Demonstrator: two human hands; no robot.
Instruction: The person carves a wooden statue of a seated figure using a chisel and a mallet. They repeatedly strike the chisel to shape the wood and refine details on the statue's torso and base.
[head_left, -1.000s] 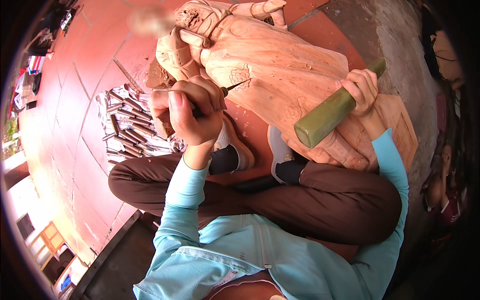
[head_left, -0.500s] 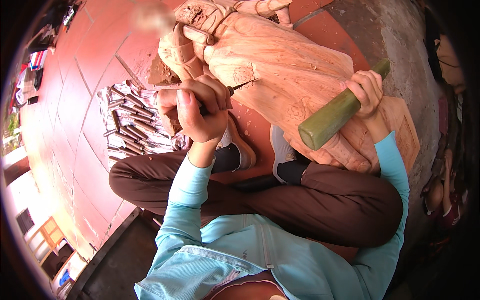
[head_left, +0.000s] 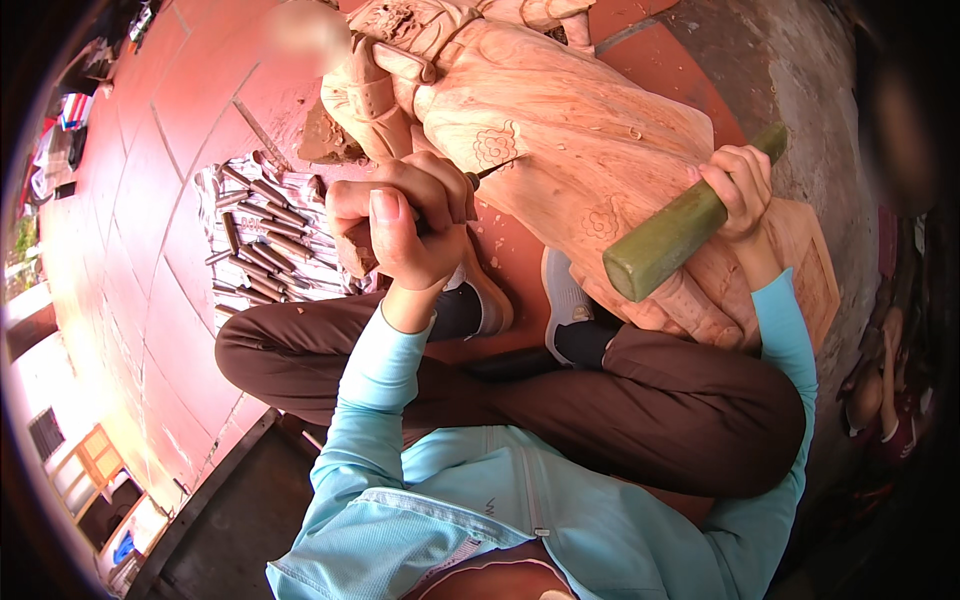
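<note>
My left hand (head_left: 408, 215) is closed round the handle of a carving chisel (head_left: 490, 172). The chisel's thin dark blade points right, its tip at the robe of a large carved wooden figure (head_left: 570, 110), just below a cloud-like carved motif (head_left: 495, 146). Most of the handle is hidden in my fist. My right hand (head_left: 738, 190) grips a green club-shaped mallet (head_left: 665, 245) near its narrower end, and the thick end points down and left, apart from the chisel. A second carved motif (head_left: 601, 219) shows on the robe left of the mallet.
On a striped cloth (head_left: 320, 270) to the left lie several chisels (head_left: 268, 250). My crossed legs (head_left: 700, 410) fill the space before the figure, with my shoes (head_left: 565, 295) near it. A dark bench or box (head_left: 230, 520) stands at lower left, and other people's legs (head_left: 890, 370) show at far right.
The whole scene has shifted slightly in view. My left hand with the chisel and my right hand with the mallet keep about the same places relative to the carving.
</note>
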